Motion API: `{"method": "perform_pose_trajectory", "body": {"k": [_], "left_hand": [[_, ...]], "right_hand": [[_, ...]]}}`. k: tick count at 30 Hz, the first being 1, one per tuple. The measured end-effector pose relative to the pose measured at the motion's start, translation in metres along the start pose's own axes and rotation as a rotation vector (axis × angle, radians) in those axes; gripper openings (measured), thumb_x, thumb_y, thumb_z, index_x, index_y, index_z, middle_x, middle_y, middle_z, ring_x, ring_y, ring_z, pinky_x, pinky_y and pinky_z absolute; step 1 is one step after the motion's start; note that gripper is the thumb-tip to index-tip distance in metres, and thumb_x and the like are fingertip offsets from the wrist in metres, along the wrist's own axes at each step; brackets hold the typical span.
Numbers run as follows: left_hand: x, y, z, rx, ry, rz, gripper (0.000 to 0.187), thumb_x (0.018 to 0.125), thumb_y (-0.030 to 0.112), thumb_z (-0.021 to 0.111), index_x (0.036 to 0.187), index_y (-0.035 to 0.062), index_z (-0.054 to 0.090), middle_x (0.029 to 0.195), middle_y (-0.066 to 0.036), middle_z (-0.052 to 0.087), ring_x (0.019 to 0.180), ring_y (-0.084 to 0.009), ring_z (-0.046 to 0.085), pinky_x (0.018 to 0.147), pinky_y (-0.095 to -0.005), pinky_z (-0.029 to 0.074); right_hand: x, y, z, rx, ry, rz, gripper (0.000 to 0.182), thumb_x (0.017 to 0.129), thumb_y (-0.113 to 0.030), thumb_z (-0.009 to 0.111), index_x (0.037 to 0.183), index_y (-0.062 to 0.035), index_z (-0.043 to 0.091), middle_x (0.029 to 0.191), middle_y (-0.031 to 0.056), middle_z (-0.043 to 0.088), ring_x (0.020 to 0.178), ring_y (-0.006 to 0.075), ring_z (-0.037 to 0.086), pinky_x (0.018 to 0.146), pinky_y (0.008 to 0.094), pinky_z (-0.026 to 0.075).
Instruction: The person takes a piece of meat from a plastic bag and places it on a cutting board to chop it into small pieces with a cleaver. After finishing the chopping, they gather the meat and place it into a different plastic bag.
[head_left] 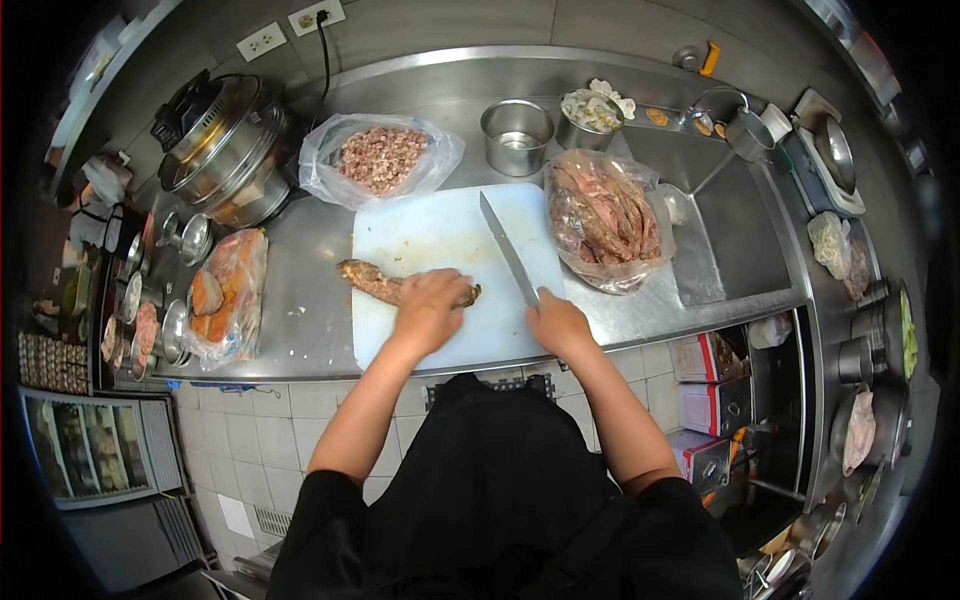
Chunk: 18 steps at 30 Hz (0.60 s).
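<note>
**Left hand on the meat, knife out to the right!**

Here we are at the board, and my left hand is clamped from above over the right-hand part of a long browned piece of meat, its fingers curved around it. The piece lies across the board's left half, its other end poking out past my hand.

Over on the right, my right hand is closed tight around the handle of the knife, blade angled over the board, tip towards the far edge, well clear of the meat. So, as I read it, this is a steadying step, with no cut under way. A move with that blade would call for a firm hold and tucked fingertips, as the piece looks rounded and could roll.

Beyond the board's far left corner, an open bag of diced meat; just off its right side, a bag of bigger cooked-looking pieces.

Any writing? Red-and-white boxes sit below the counter, but I can't read a brand or label anywhere.
</note>
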<state>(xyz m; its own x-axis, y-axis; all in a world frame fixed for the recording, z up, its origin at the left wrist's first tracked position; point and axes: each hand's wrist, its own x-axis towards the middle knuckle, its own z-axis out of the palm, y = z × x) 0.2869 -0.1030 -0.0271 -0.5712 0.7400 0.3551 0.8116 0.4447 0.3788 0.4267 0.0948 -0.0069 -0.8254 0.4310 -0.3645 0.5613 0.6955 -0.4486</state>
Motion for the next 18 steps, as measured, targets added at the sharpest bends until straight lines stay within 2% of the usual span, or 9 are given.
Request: {"method": "perform_pose_trajectory", "body": {"k": [2, 3, 5, 6, 8, 13, 15, 16, 18], "left_hand": [[0.011, 0.008, 0.025, 0.139, -0.023, 0.28, 0.029, 0.077, 0.007, 0.066, 0.106, 0.0068, 0.067, 0.103, -0.011, 0.065, 0.107, -0.0278, 0.059, 0.099, -0.0447, 0.04], [0.014, 0.006, 0.035, 0.129, -0.019, 0.297, 0.029, 0.077, 0.007, 0.066, 0.106, 0.0068, 0.067, 0.103, -0.011, 0.065, 0.107, -0.0278, 0.059, 0.099, -0.0447, 0.04], [0.024, -0.002, 0.052, 0.107, -0.204, 0.284, 0.023, 0.074, 0.002, 0.062, 0.096, 0.0076, 0.066, 0.089, -0.008, 0.06, 0.094, -0.0261, 0.059, 0.088, -0.0424, 0.04], [0.028, -0.003, 0.057, 0.097, -0.202, 0.307, 0.023, 0.074, 0.002, 0.062, 0.096, 0.0076, 0.066, 0.089, -0.008, 0.06, 0.094, -0.0261, 0.059, 0.088, -0.0424, 0.04], [0.032, -0.007, 0.064, 0.06, -0.14, 0.369, 0.015, 0.073, 0.001, 0.06, 0.086, 0.0085, 0.062, 0.08, -0.006, 0.055, 0.085, -0.0258, 0.056, 0.079, -0.0406, 0.037], [0.045, -0.007, 0.072, 0.066, -0.144, 0.34, 0.012, 0.072, 0.003, 0.064, 0.081, 0.0087, 0.06, 0.079, -0.008, 0.059, 0.085, -0.0284, 0.059, 0.078, -0.0419, 0.038], [0.053, -0.009, 0.076, -0.146, -0.117, 0.105, 0.009, 0.076, 0.002, 0.065, 0.083, 0.0062, 0.063, 0.078, -0.008, 0.063, 0.077, -0.0243, 0.062, 0.074, -0.039, 0.043], [0.058, -0.002, 0.067, -0.147, -0.121, 0.111, 0.009, 0.076, 0.002, 0.065, 0.083, 0.0062, 0.063, 0.078, -0.008, 0.063, 0.077, -0.0243, 0.062, 0.074, -0.039, 0.043], [0.068, 0.01, 0.049, -0.572, -0.119, -0.374, 0.007, 0.082, 0.002, 0.062, 0.088, 0.0024, 0.065, 0.078, -0.006, 0.066, 0.073, -0.0156, 0.063, 0.068, -0.0314, 0.047]], "right_hand": [[0.001, 0.0, 0.002, 0.003, 0.008, 0.001, 0.036, 0.095, -0.025, 0.051, 0.118, 0.0015, 0.056, 0.098, 0.0271, 0.069, 0.095, 0.0419, 0.067, 0.087, 0.05, 0.051], [0.0, 0.002, 0.003, 0.005, 0.008, 0.001, 0.035, 0.095, -0.025, 0.051, 0.118, 0.0014, 0.056, 0.098, 0.0271, 0.069, 0.095, 0.0419, 0.067, 0.087, 0.0501, 0.051], [-0.001, 0.002, 0.004, 0.014, 0.02, 0.011, 0.035, 0.095, -0.025, 0.051, 0.117, 0.001, 0.056, 0.098, 0.0271, 0.069, 0.096, 0.0417, 0.067, 0.087, 0.0501, 0.051], [-0.001, 0.002, 0.005, 0.022, 0.014, 0.003, 0.034, 0.095, -0.025, 0.052, 0.116, 0.0007, 0.056, 0.098, 0.0271, 0.069, 0.096, 0.0416, 0.067, 0.087, 0.0502, 0.051], [-0.002, 0.002, 0.004, 0.028, 0.022, 0.017, 0.033, 0.094, -0.025, 0.052, 0.114, 0.0004, 0.056, 0.098, 0.0268, 0.069, 0.096, 0.0417, 0.067, 0.087, 0.0503, 0.051], [-0.002, 0.007, 0.005, 0.057, 0.034, 0.008, 0.034, 0.094, -0.026, 0.054, 0.115, 0.0008, 0.057, 0.098, 0.0267, 0.069, 0.095, 0.0422, 0.067, 0.086, 0.0505, 0.052], [-0.001, 0.011, 0.007, 0.075, 0.038, 0.02, 0.034, 0.094, -0.026, 0.054, 0.115, 0.0009, 0.057, 0.099, 0.0266, 0.069, 0.095, 0.0423, 0.067, 0.086, 0.0506, 0.052], [0.0, 0.014, 0.009, 0.095, 0.039, 0.019, 0.035, 0.094, -0.026, 0.054, 0.116, 0.001, 0.057, 0.098, 0.0266, 0.069, 0.095, 0.0423, 0.067, 0.086, 0.0507, 0.052], [0.001, 0.016, 0.009, 0.12, 0.047, 0.023, 0.035, 0.094, -0.026, 0.053, 0.117, 0.0012, 0.056, 0.098, 0.0265, 0.069, 0.094, 0.0423, 0.067, 0.086, 0.0508, 0.052]]}}
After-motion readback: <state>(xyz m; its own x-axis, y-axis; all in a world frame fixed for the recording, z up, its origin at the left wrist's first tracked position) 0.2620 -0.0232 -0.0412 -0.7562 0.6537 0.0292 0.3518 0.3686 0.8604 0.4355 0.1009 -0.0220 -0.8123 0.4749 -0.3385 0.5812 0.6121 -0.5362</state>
